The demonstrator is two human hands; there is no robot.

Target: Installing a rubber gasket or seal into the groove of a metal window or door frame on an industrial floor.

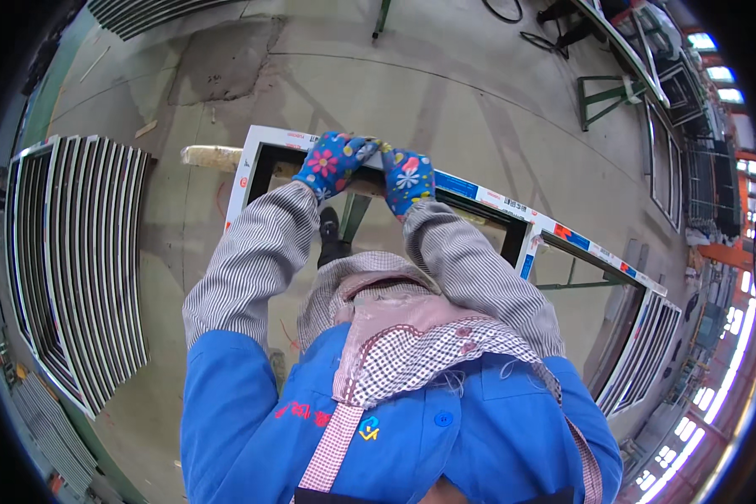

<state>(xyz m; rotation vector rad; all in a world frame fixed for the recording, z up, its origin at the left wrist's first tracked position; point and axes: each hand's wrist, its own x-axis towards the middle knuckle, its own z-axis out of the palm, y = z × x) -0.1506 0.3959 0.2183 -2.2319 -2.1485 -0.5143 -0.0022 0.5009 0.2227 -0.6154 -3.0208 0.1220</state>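
A long metal window frame [496, 199], wrapped in white film with blue and red print, lies across in front of me. Its far rail slants from upper left down to the right, with a crossbar [529, 249] right of my hands. Both hands wear blue flowered gloves and sit close together on that rail. The fingers of my left hand [332, 164] bend over it, pointing right. Beside it, my right hand [409, 179] closes on the same rail, fingertips near the left ones. Anything small between the fingertips is hidden.
Stacked metal frames [92, 269] stand at the left, and more frames [643, 353] at the right. A green trestle leg [353, 220] shows beneath the frame. A wooden block [214, 157] lies past the frame's left corner. A green-legged workbench [601, 99] stands far right.
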